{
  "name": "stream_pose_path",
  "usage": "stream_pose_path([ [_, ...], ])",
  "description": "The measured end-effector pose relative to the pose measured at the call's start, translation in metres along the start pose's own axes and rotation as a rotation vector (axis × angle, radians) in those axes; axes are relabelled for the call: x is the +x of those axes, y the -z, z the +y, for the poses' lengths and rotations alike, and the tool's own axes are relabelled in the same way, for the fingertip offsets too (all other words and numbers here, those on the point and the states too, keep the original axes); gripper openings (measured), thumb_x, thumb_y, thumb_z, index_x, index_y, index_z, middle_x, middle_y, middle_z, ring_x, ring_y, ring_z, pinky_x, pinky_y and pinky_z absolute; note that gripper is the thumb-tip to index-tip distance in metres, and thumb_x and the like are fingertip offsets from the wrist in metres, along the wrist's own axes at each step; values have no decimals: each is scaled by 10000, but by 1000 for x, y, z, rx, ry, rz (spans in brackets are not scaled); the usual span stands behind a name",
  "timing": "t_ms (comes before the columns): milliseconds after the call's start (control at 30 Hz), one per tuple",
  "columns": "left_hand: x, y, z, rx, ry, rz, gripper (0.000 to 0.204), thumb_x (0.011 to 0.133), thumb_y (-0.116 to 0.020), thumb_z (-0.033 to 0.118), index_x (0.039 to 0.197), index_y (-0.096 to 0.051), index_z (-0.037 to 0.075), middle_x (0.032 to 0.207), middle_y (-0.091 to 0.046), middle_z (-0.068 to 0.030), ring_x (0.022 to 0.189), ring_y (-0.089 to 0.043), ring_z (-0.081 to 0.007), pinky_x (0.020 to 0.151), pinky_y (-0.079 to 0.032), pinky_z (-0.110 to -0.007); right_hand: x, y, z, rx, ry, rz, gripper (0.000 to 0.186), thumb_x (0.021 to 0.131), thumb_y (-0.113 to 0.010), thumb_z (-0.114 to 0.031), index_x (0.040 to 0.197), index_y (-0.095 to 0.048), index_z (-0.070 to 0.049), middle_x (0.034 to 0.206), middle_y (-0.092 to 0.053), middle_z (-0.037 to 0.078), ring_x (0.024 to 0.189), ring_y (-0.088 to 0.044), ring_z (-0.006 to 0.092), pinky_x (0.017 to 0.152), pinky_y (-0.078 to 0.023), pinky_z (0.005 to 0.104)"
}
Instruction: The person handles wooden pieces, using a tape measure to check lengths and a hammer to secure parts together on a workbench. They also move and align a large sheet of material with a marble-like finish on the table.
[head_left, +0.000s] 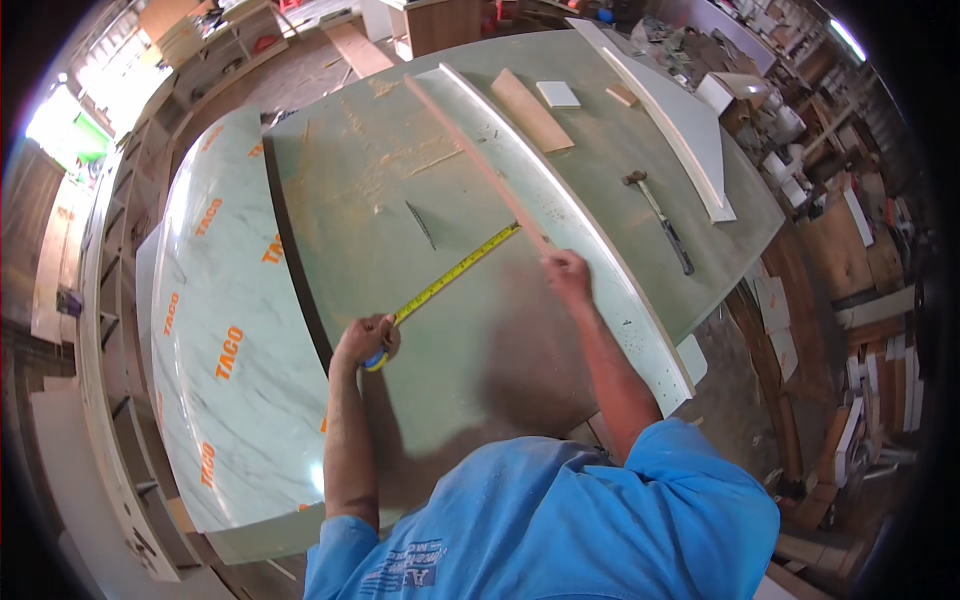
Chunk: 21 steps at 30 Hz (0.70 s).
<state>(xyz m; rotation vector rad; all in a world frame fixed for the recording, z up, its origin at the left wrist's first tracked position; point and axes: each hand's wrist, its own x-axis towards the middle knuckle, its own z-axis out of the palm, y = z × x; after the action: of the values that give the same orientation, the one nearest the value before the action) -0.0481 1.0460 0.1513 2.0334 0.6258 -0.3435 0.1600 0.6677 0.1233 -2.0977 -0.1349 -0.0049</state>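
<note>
Above the table (455,370), left hand (367,340) gripping half-hidden tape measure (457,273), right hand (567,274) curled on panel (553,200), pinch unclear

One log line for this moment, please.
left hand: holding tape measure, blade extended | right hand: at edge of long board | hammer: lying right of board

Bold orange lettering (229,352), one short word in capitals, repeats across a glossy, pale marbled sheet (190,390), with several repeats cut off along its right-hand edge. A dark blue block of print (412,566), with lettering and lines, marks the lower left of a bright blue shirt (560,520), while figures along a yellow tape measure (455,275) are too small to read.
</note>
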Motion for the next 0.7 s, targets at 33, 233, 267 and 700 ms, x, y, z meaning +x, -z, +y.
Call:
stream_pose_path([
  [33, 8, 6, -6, -20, -37, -16, 465, 962, -557, 436, 788, -689, 25, 665, -662, -61, 676, -640, -132, 686, -513, -313, 3, 17, 12, -140, 32, 95, 283, 788, -717, -280, 927, -684, -36, 890, -678, 94, 743, -659, 205, 655, -527, 338],
  [233, 57, 34, -23, 46, -93, -78, 433, 963, -552, 428, 828, -705, 47, 707, -676, -46, 691, -637, -134, 692, -510, -314, -19, 109, 48, -637, 89, 214, 668, 710, -817, -383, 1224, -576, -31, 1163, -592, 200, 1050, -576, 351, 948, -455, 429],
  [267, 63, 37, -24, 87, -75, -66, 445, 970, -542, 430, 828, -707, 42, 721, -676, -41, 707, -628, -118, 690, -504, -305, -21, 116, 58, -639, 94, 200, 668, 710, -817, -383, 1224, -576, -31, 1163, -592, 200, 1050, -576, 351, 948, -455, 429],
  [700, 101, 50, -36, 132, 37, -90, 474, 959, -557, 477, 801, -710, 58, 723, -676, -20, 697, -612, -116, 705, -495, -304, -17, 111, 69, -580, -94, 95, 291, 796, -723, -146, 1041, -654, -6, 967, -674, 135, 848, -646, 313, 764, -497, 401],
])
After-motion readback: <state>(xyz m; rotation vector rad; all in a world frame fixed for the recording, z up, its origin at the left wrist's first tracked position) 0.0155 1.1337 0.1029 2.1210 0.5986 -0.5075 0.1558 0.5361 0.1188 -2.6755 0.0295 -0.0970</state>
